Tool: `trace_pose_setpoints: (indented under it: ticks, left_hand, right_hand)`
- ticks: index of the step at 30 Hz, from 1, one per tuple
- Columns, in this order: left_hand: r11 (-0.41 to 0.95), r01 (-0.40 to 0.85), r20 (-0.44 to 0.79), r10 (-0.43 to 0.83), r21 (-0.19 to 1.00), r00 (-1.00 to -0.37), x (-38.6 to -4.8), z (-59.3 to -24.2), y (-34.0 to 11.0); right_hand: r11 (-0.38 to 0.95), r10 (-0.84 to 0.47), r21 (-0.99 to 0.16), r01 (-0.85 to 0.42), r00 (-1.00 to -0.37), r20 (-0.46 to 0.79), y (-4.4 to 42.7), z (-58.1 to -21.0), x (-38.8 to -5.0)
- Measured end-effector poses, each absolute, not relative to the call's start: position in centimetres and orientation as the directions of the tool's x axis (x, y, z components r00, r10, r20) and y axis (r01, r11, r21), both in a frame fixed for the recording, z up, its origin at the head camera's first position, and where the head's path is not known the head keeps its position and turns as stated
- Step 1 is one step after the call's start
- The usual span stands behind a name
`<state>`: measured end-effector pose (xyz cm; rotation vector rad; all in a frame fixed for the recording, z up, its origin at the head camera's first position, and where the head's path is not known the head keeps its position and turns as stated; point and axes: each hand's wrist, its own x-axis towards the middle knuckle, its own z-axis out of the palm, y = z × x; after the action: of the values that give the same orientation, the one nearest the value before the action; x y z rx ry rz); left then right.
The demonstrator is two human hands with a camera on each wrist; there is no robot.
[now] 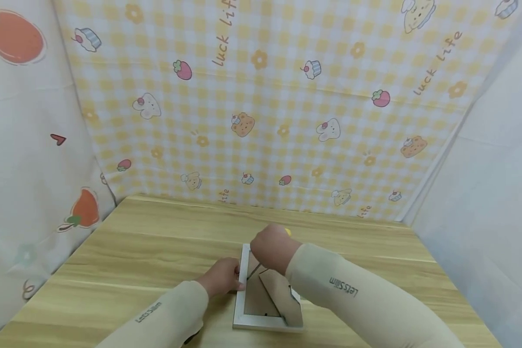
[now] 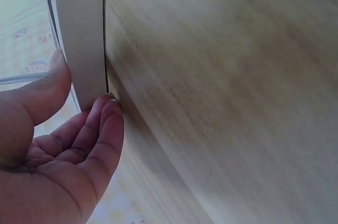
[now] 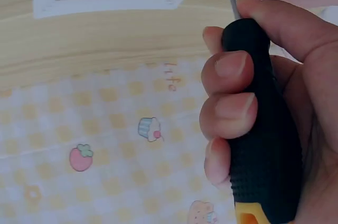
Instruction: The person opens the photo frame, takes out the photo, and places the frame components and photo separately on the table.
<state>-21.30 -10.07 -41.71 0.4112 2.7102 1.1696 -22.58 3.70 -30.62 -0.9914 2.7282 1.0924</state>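
Note:
A white picture frame (image 1: 261, 321) lies back side up on the table, showing a brown backing board (image 1: 254, 299) and a stand flap (image 1: 282, 297) tilted across it. My left hand (image 1: 222, 276) pinches the frame's left border, thumb on the upper side, fingers against the outer edge; the left wrist view shows that border (image 2: 84, 34) close up. In my right hand (image 1: 273, 247) is a screwdriver (image 3: 264, 129) with a black and yellow handle, fingers wrapped round it. Its thin metal shaft (image 1: 254, 271) slants down to the frame's inner left edge. Small dark tabs (image 1: 266, 314) sit along the border.
The wood-grain table (image 1: 148, 241) extends around the frame. Behind it hangs a yellow checked cloth (image 1: 261, 96) with cartoon prints; pale cloths stand at the left (image 1: 26, 145) and right (image 1: 483, 193).

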Motion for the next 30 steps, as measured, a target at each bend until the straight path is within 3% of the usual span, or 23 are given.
trace_pose_setpoints:
  ticks: [9,16,22,30]
  left_hand:
    - [0.644,0.16,-0.051,0.296,0.748,-0.954,-20.9,-41.5,-9.9]
    - [0.64,0.169,-0.041,0.3,0.75,-0.953,-21.1,-41.9,-10.2]
    - [0.67,0.183,-0.032,0.295,0.719,-0.955,-21.2,-42.1,-10.2]
    - [0.674,0.191,-0.017,0.29,0.714,-0.957,-20.5,-41.7,-10.1]
  right_hand:
    - [0.706,-0.525,0.433,-0.561,-0.824,-0.212,7.2,-30.8,-22.6]
    - [0.844,-0.508,0.101,-0.526,-0.846,-0.16,11.4,-32.3,-22.4]
    - [0.879,-0.449,-0.205,-0.429,-0.891,-0.059,14.4,-35.0,-21.9]
    - [0.852,-0.324,-0.452,-0.264,-0.944,-0.058,16.3,-39.1,-20.7]
